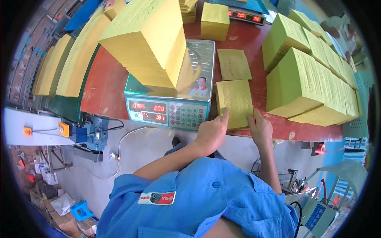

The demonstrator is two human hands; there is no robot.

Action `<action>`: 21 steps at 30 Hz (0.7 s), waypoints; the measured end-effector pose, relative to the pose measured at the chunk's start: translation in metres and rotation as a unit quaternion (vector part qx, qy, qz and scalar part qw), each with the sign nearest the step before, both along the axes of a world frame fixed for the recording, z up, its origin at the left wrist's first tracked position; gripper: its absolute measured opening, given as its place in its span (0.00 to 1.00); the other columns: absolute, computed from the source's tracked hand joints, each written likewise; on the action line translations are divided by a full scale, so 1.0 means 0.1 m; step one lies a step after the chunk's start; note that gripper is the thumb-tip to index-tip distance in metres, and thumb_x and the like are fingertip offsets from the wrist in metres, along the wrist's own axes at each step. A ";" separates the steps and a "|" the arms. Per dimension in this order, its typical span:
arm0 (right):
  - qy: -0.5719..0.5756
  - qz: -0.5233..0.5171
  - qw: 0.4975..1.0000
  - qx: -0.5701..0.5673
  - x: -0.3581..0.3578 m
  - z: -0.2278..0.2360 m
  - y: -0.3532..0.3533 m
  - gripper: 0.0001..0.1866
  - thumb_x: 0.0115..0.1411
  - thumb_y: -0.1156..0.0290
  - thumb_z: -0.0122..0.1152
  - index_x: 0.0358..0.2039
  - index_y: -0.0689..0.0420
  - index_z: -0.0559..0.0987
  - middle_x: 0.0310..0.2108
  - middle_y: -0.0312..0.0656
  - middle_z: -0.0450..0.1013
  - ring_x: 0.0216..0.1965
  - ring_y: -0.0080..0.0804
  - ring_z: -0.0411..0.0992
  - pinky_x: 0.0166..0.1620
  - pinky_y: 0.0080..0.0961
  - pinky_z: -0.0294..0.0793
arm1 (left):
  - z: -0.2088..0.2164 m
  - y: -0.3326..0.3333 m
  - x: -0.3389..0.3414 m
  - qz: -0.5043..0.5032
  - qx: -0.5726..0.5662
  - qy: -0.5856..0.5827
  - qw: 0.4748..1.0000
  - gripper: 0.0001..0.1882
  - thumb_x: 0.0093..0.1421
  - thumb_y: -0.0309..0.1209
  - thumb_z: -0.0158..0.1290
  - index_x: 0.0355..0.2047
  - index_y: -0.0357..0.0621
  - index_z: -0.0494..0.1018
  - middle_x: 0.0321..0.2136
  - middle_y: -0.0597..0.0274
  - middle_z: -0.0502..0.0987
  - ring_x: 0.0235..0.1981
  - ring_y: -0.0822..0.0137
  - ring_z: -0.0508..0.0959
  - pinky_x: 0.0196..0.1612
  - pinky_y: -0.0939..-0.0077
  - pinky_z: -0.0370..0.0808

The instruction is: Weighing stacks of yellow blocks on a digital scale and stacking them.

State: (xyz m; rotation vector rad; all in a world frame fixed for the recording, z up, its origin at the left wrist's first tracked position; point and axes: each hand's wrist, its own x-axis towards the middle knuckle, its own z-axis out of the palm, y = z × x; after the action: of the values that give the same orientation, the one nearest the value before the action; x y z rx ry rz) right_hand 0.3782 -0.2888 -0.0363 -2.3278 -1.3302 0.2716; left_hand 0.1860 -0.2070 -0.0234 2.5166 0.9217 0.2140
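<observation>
I count two hands of mine, the left hand [213, 134] and the right hand [262, 129], at one desk [105, 87]. On it I have two scales: one near scale [186, 115], one far scale [246, 16]. I see one tall yellow stack [147, 43] and two thin yellow piles, a near pile [234, 101] and a far pile [234, 65]. The yellow bundles [293, 87] at right are too tightly packed for me to count.

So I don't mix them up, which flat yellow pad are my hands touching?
The nearer pad: left hand on its near-left corner, right hand at its right edge. The farther pad, just beyond it, has neither.
</observation>
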 end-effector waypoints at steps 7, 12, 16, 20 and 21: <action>0.077 -0.013 0.986 0.150 -0.48 0.75 -0.03 0.21 0.62 0.72 0.63 0.55 0.57 0.77 0.17 0.41 0.67 0.18 0.28 0.66 0.27 0.26 0.69 | 0.33 0.03 -0.55 0.050 0.008 -0.188 0.981 0.14 0.59 0.23 0.55 0.47 0.39 0.75 0.34 0.53 0.80 0.33 0.53 0.81 0.33 0.62 0.79; 0.173 0.034 0.965 0.193 -1.12 0.99 0.09 0.15 0.61 0.77 0.62 0.50 0.59 0.81 0.18 0.33 0.64 0.21 0.17 0.61 0.27 0.19 0.65 | 0.53 0.21 -1.34 0.117 0.018 -0.256 0.959 0.07 0.60 0.21 0.57 0.39 0.38 0.77 0.31 0.51 0.79 0.32 0.50 0.81 0.35 0.62 0.77; 0.244 0.061 0.945 0.207 -1.64 0.97 0.30 0.14 0.61 0.80 0.61 0.49 0.60 0.81 0.18 0.29 0.64 0.22 0.13 0.60 0.27 0.15 0.61 | 0.56 0.32 -2.03 0.220 0.031 -0.262 0.939 0.06 0.60 0.24 0.58 0.38 0.41 0.77 0.32 0.52 0.80 0.33 0.50 0.81 0.34 0.61 0.76; 0.240 0.067 0.947 0.203 -2.00 0.88 0.47 0.14 0.61 0.81 0.61 0.48 0.59 0.81 0.19 0.29 0.63 0.22 0.13 0.58 0.26 0.15 0.59 | 0.52 0.48 -2.58 0.239 0.050 -0.260 0.934 0.06 0.62 0.20 0.56 0.40 0.37 0.78 0.29 0.54 0.79 0.27 0.64 0.78 0.32 0.72 0.73; 0.258 0.058 0.940 0.216 -2.09 0.82 0.50 0.14 0.62 0.81 0.61 0.48 0.59 0.81 0.19 0.28 0.62 0.22 0.13 0.58 0.26 0.15 0.58 | 0.49 0.51 -2.68 0.247 0.046 -0.267 0.930 0.06 0.62 0.20 0.55 0.40 0.36 0.78 0.28 0.55 0.79 0.27 0.65 0.77 0.32 0.73 0.73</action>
State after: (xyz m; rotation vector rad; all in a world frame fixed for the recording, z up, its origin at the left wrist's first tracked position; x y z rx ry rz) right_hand 0.1695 -0.2392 0.0458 -1.6647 -1.1200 0.5279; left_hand -0.0819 -0.1564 0.0259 2.0718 1.2955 1.0587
